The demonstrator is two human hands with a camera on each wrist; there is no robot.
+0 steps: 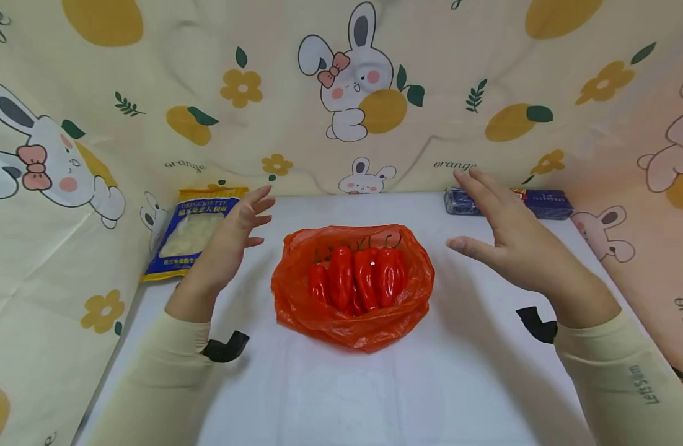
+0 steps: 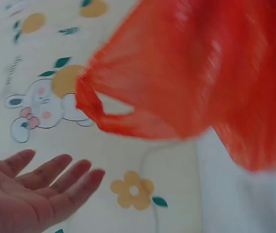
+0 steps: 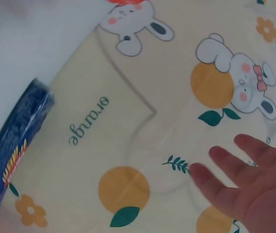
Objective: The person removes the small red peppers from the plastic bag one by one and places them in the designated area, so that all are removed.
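A red plastic bag [image 1: 297,310] lies with its mouth spread on the white table, and several glossy red peppers [image 1: 341,279] with thin dark stems show inside it. To its left my left hand [image 1: 232,238] is raised with the fingers extended, holding nothing. On the other side my right hand [image 1: 506,235] hovers with its thumb and fingers apart, also holding nothing. Both palms face inward, apart from the bag. In the left wrist view the red bag [image 2: 167,77] looms large, with a handle loop, beyond the fingers of the left hand [image 2: 45,194]. The right hand [image 3: 254,179] appears in the right wrist view.
A blue and yellow packet of orecchiette pasta [image 1: 191,232] leans at the back left, partly behind the left hand. A dark blue spaghetti pack [image 1: 545,204] lies at the back right. Printed cloth [image 1: 408,167] with rabbits and oranges walls the table's back and sides.
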